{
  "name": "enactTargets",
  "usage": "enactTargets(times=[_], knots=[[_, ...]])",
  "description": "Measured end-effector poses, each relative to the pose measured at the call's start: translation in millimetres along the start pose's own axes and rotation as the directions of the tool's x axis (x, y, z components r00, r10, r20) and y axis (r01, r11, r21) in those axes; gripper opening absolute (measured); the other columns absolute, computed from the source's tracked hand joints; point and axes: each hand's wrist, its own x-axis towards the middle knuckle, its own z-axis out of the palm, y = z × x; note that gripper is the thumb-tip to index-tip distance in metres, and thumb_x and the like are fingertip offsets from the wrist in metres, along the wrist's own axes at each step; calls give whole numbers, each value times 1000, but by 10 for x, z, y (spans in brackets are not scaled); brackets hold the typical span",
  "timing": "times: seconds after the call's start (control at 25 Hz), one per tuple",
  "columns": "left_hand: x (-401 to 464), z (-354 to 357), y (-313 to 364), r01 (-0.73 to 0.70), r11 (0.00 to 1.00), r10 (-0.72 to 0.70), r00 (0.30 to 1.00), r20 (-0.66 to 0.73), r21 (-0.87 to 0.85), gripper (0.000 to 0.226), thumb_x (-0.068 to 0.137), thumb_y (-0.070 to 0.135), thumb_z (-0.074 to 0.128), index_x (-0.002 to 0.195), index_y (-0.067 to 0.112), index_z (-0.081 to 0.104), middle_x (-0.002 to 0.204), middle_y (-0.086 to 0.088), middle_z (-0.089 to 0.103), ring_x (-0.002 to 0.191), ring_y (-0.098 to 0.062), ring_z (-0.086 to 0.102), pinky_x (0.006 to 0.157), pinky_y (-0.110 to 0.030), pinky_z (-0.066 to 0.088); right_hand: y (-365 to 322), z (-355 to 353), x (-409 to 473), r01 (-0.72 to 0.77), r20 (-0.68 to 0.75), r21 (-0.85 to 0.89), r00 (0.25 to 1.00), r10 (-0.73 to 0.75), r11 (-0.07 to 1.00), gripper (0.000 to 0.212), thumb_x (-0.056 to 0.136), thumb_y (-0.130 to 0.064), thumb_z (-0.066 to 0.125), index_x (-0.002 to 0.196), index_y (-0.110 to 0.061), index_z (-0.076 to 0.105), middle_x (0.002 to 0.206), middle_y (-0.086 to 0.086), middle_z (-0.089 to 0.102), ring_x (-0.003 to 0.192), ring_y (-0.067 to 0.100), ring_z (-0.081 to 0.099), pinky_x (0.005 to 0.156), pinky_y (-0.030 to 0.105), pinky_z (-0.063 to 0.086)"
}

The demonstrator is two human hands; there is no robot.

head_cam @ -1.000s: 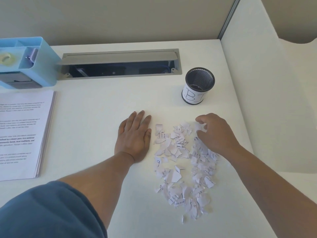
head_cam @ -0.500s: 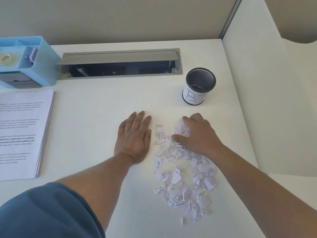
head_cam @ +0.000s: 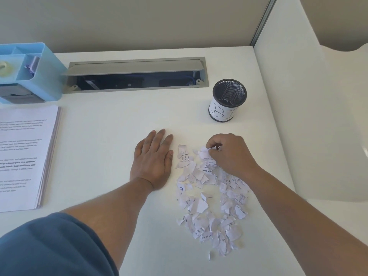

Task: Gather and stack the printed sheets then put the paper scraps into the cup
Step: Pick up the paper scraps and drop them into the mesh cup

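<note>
My left hand lies flat on the desk, fingers straight and together, just beside the left edge of the paper scraps. My right hand is curled over the far end of that pile, fingertips pinching a small bunch of scraps (how many I cannot tell, the knuckles hide most of them). The rest of the scraps are strewn across the desk between my two forearms, some showing bits of print.

The cup, black mesh with a white paper label, stands upright beyond my right hand, near but apart from it; what I see of its inside is dark mesh. The printed sheets sit in a squared stack at the far left. Behind them a blue organizer holds a tape roll in one compartment.
</note>
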Motion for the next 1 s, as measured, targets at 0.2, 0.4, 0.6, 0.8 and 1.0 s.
enactTargets(times=[0.2, 0.4, 0.6, 0.8, 1.0], knots=[[0, -4, 0, 5, 1000, -5, 1000, -4, -6, 61, 103, 46, 10, 160, 33, 26, 171, 7, 14, 158, -19, 4, 125, -36, 1, -159, -517, 62, 16, -156, 258, 987, 25, 966, 11, 86, -12, 77, 82, -22, 77, 62, -14, 57, 50, 2, 45, 50, 11, 36], [-1, 2, -12, -2, 1000, 1, 1000, -15, -20, 61, 103, 46, 11, 160, 32, 30, 171, 5, 18, 159, -20, 8, 126, -39, 6, -363, -907, 601, 102, -424, 42, 903, -75, 994, 12, 87, -11, 70, 84, -22, 74, 64, -16, 56, 56, 1, 49, 59, 19, 40], [5, 13, -12, 5, 1000, -5, 1000, -11, -16, 61, 103, 46, 11, 160, 32, 30, 171, 6, 18, 159, -20, 8, 125, -38, 5, -286, -829, 902, 60, -383, -161, 916, -118, 985, 16, 92, -11, 65, 88, -24, 72, 79, -6, 61, 77, 22, 59, 71, 29, 49], [9, 20, -16, 3, 1000, -3, 1000, -11, -10, 61, 103, 46, 12, 160, 32, 30, 171, 5, 19, 158, -20, 8, 125, -37, 4, -318, -823, 867, 76, -356, -193, 924, -141, 978, 23, 89, -6, 68, 110, -13, 74, 103, 6, 74, 96, 28, 68, 89, 43, 56], [1, 17, -14, 3, 1000, -4, 1000, -8, -8, 60, 104, 46, 12, 160, 32, 29, 171, 6, 18, 158, -20, 8, 126, -38, 5, -410, -728, 578, 216, -458, -171, 847, -272, 961, 20, 88, -1, 59, 100, -9, 73, 89, 1, 71, 84, 26, 65, 82, 41, 55]])
